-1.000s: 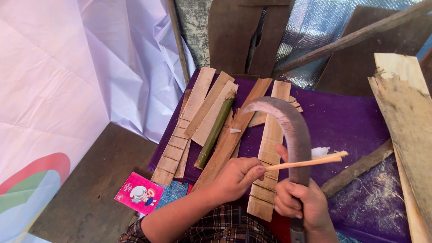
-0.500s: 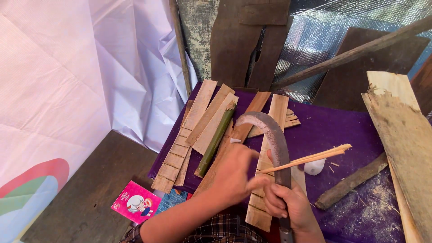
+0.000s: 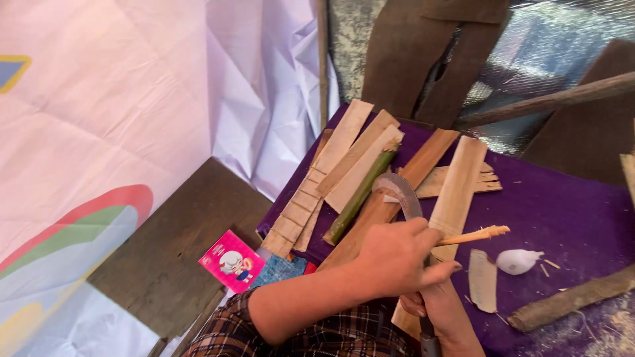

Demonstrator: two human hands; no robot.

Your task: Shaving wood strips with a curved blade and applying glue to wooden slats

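My left hand point(image 3: 395, 259) is closed around a thin pale bamboo stick point(image 3: 479, 234), whose frayed end pokes out to the right. Just below it, my right hand point(image 3: 444, 311) grips the handle of a curved, sickle-like knife point(image 3: 401, 190). The grey blade arcs up from behind my left hand, which hides where it meets the stick. Both hands hover over flat bamboo slats point(image 3: 456, 192) lying on a purple cloth point(image 3: 562, 211).
A green bamboo piece point(image 3: 357, 198) lies among the slats. On the cloth to the right are a bamboo chip point(image 3: 483, 281), a small white object point(image 3: 518, 262) and a rough stick point(image 3: 569, 299). A pink card point(image 3: 231, 262) lies on a dark board point(image 3: 172, 244). White sheeting point(image 3: 99, 132) hangs left.
My left hand has slid right from the slats onto the stick, over the blade's lower part. The stick and knife have come closer in, and less of the stick shows.
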